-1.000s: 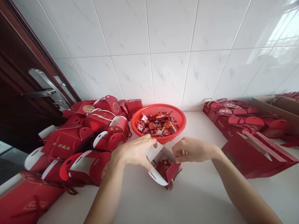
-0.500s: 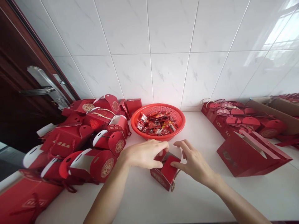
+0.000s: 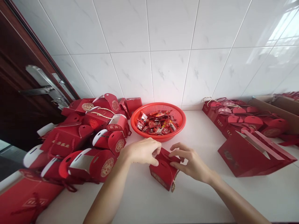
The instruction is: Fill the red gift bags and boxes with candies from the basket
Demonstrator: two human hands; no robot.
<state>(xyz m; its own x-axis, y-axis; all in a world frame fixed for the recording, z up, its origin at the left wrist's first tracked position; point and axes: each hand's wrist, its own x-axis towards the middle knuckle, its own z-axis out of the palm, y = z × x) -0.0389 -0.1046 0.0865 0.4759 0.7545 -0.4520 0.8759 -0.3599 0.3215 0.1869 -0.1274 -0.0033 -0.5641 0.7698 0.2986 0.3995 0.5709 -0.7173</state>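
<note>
Midway along the counter (image 3: 201, 200), a small red box (image 3: 163, 175) sits between the hands: the left hand (image 3: 141, 152) curls at its left side, whether gripping I cannot tell, while the right hand (image 3: 192, 163), thumb and fingers parted, touches its lid. White surface stretches right to a red bag (image 3: 245, 157); heaped boxes (image 3: 70, 140) crowd the left edge, and a red basket (image 3: 161, 137) stands near the back edge.

The hands (image 3: 141, 153) partly hide the small red box (image 3: 163, 172); the left edge cuts the door (image 3: 15, 68).
</note>
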